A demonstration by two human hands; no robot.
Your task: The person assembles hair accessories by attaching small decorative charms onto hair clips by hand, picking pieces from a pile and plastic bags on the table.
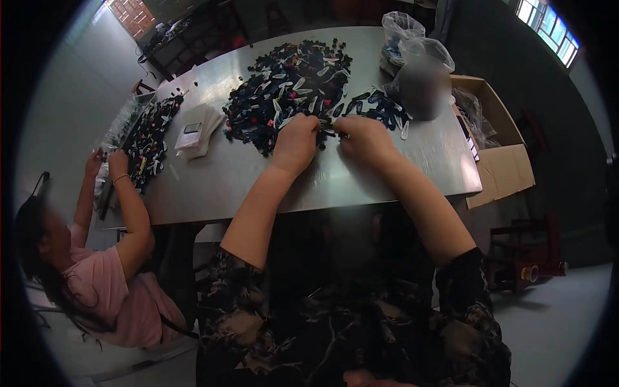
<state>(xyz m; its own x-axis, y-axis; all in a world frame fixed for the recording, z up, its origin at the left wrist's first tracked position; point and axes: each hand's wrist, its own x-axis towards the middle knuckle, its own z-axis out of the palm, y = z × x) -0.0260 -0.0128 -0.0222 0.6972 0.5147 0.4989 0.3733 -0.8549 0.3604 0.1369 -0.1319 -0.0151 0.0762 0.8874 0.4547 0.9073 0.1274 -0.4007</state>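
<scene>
A large heap of small hair clips (pixel 284 87), mostly black with white snap clips and bits of pink and red, covers the middle of the metal table (pixel 206 184). My left hand (pixel 296 143) is closed in a pinch at the heap's near edge. Just across from it, my right hand (pixel 366 138) also has its fingers pressed together. Small dark pieces show between the two sets of fingertips, too small to tell apart. Beyond my right hand lies a smaller spread of dark and white snap clips (pixel 380 109).
A stack of white cards or bags (pixel 196 132) carries a small dark-screened device (pixel 191 128). Filled plastic bags (pixel 403 39) stand at the back right, beside an open cardboard box (pixel 503 171). At left, a co-worker in pink (pixel 103 284) handles another clip pile (pixel 151 138).
</scene>
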